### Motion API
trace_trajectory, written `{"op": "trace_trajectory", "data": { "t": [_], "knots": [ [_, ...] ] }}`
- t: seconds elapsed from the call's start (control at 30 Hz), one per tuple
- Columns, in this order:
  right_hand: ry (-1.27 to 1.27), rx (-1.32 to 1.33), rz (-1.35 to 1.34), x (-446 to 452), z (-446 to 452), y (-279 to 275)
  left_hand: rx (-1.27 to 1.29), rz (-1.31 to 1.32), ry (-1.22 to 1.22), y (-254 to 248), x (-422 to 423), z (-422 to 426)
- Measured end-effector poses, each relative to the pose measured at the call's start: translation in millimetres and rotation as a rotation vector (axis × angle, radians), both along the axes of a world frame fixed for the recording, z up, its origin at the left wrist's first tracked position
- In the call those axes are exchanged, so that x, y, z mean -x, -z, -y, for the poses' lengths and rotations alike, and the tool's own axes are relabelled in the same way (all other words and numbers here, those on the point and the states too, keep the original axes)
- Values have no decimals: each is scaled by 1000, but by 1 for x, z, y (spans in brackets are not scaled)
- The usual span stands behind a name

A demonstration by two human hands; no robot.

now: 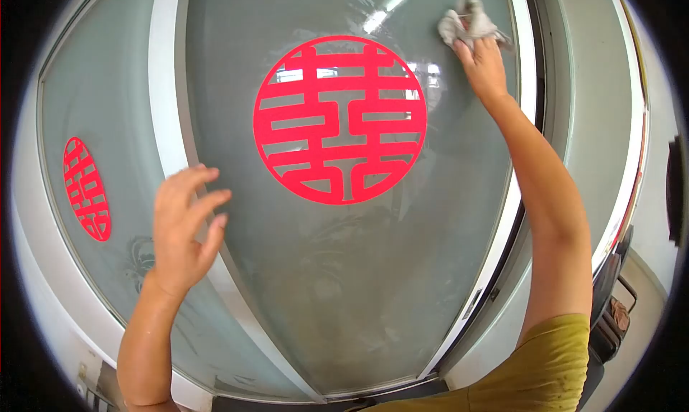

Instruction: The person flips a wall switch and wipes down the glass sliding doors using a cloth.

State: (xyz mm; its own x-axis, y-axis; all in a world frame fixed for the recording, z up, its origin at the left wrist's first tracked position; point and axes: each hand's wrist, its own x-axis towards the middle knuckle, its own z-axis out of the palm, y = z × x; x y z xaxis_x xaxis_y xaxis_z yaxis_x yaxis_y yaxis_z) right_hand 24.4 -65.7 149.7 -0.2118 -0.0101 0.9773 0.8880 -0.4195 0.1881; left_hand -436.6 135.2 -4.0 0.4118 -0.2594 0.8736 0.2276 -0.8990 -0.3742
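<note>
We look out from one camera worn on the person's head, facing forward and down at a glass door [323, 283]. We are near it: the glass fills the middle of our view, with the left hand [185, 222] and right hand [484, 66] in front. Our lens is very wide, bowing the white frame [163, 89] into curves, and the corners of our view go black.

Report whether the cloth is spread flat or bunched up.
Bunched up: the cloth stands in crumpled folds at the right hand, not flat against the glass.
</note>
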Motion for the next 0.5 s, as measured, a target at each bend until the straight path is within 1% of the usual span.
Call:
{"op": "trace_trajectory", "data": {
  "t": [0.03,0.07,0.1,0.13,0.17,0.2,0.23,0.27,0.33,0.37,0.4,0.43,0.47,0.5],
  "knots": [
    [5,28,102,0,5,18,26,-76,-55,9,-3,-12],
    [11,58,208,1,7,42,27,-84,-46,18,-4,-21],
    [12,138,219,7,5,81,39,-139,-74,29,-6,-28],
    [-28,243,159,22,1,124,53,-192,-98,38,-9,-33],
    [31,354,151,37,0,171,62,-197,-81,44,-12,-37],
    [44,509,80,49,2,216,50,-205,-102,49,-14,-40],
    [84,733,-3,65,5,249,34,-210,-126,52,-16,-42],
    [65,774,49,55,1,294,31,-213,-114,54,-18,-45],
    [55,811,81,53,0,313,33,-156,-123,57,-23,-50],
    [178,870,111,40,0,303,23,-160,-115,57,-25,-52],
    [298,931,143,39,1,277,13,-167,-143,59,-25,-54],
    [199,718,62,35,16,242,9,-175,-172,60,-25,-57],
    [35,459,-34,18,23,208,15,-180,-172,61,-25,-58],
    [-46,403,-25,2,35,168,7,-171,-174,61,-25,-59]
  ]
}}
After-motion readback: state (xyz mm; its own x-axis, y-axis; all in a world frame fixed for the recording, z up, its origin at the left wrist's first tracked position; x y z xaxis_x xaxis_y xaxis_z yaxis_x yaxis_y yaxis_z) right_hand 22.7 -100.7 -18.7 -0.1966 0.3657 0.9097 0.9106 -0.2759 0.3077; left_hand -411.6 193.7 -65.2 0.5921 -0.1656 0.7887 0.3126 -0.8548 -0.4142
